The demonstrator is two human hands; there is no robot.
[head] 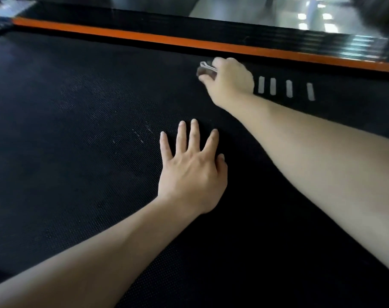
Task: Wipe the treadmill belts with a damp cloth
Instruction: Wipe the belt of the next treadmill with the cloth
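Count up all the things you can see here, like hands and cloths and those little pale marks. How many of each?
hands: 2, the left hand flat on the belt and the right hand holding the cloth
cloth: 1
pale marks: 4
orange stripe: 1
belt: 1
Total: 9

Matt black belt (78, 130) has a fine dotted rubbery texture; the orange side strip (167, 38) looks smooth plastic.

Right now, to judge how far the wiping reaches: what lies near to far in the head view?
Left hand pressed on the belt, right hand gripping the cloth, orange stripe, black side rail, shiny floor.
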